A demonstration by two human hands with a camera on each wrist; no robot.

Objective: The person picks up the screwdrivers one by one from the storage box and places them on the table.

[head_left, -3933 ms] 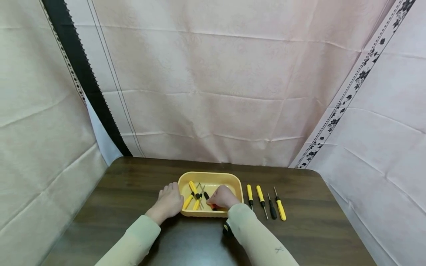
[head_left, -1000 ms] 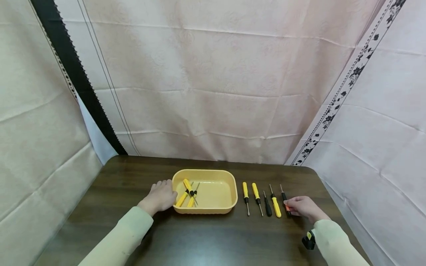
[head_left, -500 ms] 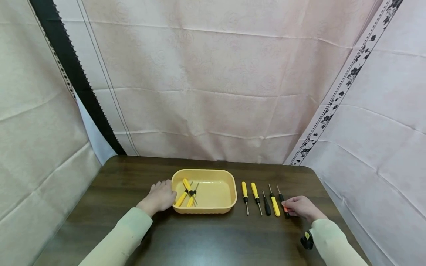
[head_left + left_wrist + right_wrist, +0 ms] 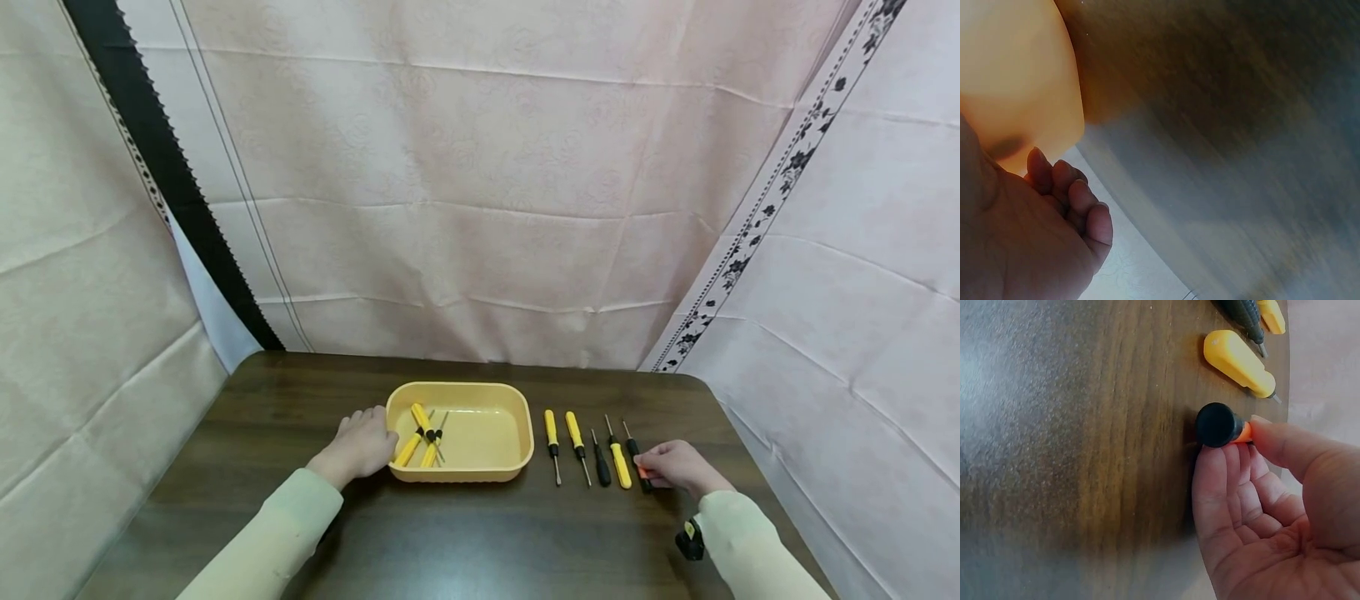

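My right hand [image 4: 686, 467] pinches a black and orange screwdriver [image 4: 632, 447] between thumb and fingers at the right end of a row on the table. In the right wrist view its round black handle end [image 4: 1217, 425] faces the camera, and the thumb presses on the orange part. Shaft up, it lies beside a yellow screwdriver [image 4: 621, 468]. My left hand [image 4: 356, 447] grips the left end of a yellow tray [image 4: 480, 433]; the left wrist view shows curled fingers [image 4: 1099, 223] against the tray wall. Several yellow-handled screwdrivers [image 4: 409, 449] lie crossed in the tray's left part.
Left of the held screwdriver, the row continues with a small black screwdriver [image 4: 602, 468] and two yellow ones, handles up, including one yellow screwdriver [image 4: 551, 429] nearest the tray. All lie on a dark wooden table [image 4: 450, 533]. Pale cloth [image 4: 480, 208] hangs behind the table and at both sides.
My right hand has carried the black and orange screwdriver from the tray to the row's right end. In the last second it shifted slightly left, towards the row. My left hand stays at the tray.
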